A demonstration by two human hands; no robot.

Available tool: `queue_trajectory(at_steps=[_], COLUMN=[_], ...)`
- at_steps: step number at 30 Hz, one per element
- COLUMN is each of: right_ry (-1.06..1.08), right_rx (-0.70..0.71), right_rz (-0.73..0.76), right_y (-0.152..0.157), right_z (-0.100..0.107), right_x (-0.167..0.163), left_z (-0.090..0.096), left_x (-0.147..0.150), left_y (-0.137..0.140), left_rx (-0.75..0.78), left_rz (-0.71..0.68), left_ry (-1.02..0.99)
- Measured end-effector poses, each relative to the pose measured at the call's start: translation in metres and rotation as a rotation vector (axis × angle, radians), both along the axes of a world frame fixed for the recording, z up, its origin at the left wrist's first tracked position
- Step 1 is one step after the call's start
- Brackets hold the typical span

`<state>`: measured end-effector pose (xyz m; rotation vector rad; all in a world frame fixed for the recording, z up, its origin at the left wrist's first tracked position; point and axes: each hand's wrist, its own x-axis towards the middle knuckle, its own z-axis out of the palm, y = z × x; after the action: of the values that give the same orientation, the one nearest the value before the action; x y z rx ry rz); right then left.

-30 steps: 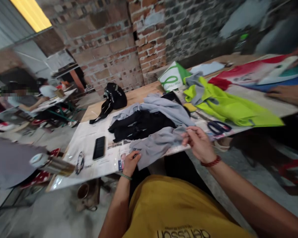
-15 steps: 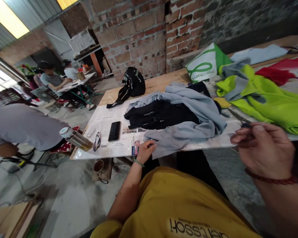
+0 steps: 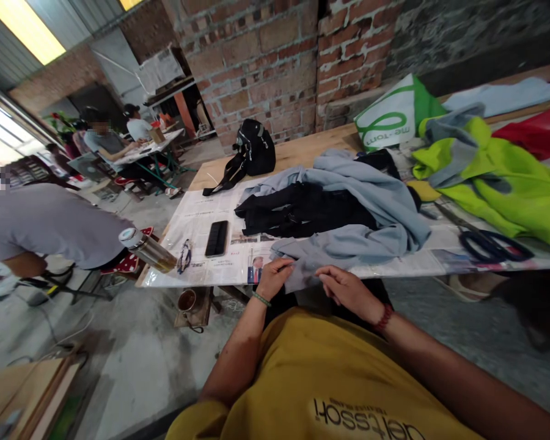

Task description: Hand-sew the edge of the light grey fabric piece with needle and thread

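Note:
A light grey garment lies rumpled along the table, with a black cloth bunched on top of its middle. My left hand pinches the garment's near corner at the table's front edge. Just to the right, my right hand is curled, thumb and forefinger together close against the same corner; whatever sits between those fingertips is too small to make out. Scissors with dark handles rest on the table at the right, apart from both hands.
A phone, a bottle and a black bag occupy the left side. Toward the right lie a yellow-green garment, a green-white bag and red cloth. A person sits at the left; others work behind.
My right hand has moved left from beside the scissors to the grey garment's corner. The scissors, mostly covered by that hand before, now show fully. My left hand keeps its pinch.

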<state>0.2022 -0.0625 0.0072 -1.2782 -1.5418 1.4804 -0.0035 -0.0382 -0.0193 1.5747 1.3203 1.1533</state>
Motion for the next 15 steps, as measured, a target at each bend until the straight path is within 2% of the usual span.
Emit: queue_trajectory(at_steps=[6,15], right_ry=[-0.131,-0.192], right_rx=[0.133,0.235], right_rz=[0.027,0.033], right_y=[0.015,0.021], right_z=[-0.009,-0.018], right_x=[-0.014,-0.021], left_z=[0.001,0.002], left_x=[-0.001,0.000], left_y=[-0.001,-0.002], left_rx=[0.033,0.065], left_rz=[-0.061,-0.126], left_ry=[0.000,0.028])
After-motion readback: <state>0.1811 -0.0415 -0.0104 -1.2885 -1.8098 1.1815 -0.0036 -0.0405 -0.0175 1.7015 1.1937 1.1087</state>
